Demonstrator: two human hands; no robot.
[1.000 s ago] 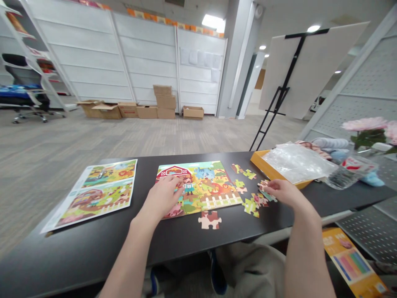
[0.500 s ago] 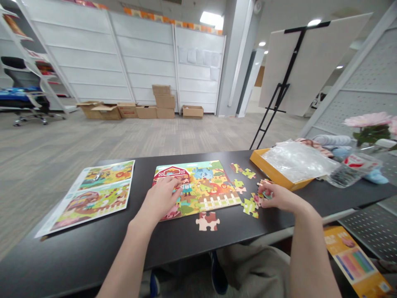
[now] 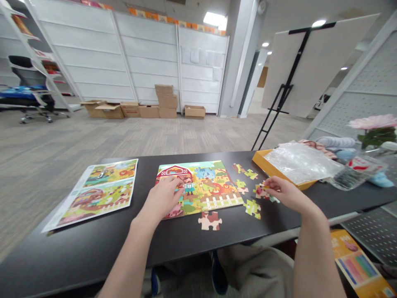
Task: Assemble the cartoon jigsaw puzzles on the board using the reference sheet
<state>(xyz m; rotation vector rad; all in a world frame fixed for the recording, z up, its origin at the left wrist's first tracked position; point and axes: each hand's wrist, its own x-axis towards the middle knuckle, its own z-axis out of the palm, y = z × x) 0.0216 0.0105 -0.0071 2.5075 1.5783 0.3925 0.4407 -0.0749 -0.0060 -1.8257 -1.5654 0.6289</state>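
Note:
My left hand [image 3: 163, 195] lies flat, fingers stretched out, on the left part of a jigsaw puzzle [image 3: 217, 186] with a red barn, a farmer, lions and a white fence. At the right, the fingers of my right hand [image 3: 287, 193] pinch a pinkish puzzle piece [image 3: 261, 191]; another piece partly shows under those fingers. A green puzzle piece [image 3: 252, 208] lies just below it. Between it and the puzzle is a green and pink piece [image 3: 242, 187]. A brown and cream piece [image 3: 210, 221] rests in front of the puzzle's lower edge.
A printed picture sheet [image 3: 99, 194] lies on the black table [image 3: 102, 256] at left. Behind my right hand stands a yellow box [image 3: 259, 160] holding clear plastic [image 3: 302, 161]. More loose pieces [image 3: 245, 170] lie at the puzzle's upper right. A clear container [image 3: 350, 176] sits far right.
My right hand has moved slightly right and up with the pinkish piece, which now sits apart from the green piece. My left hand stays on the puzzle. The view has shifted slightly.

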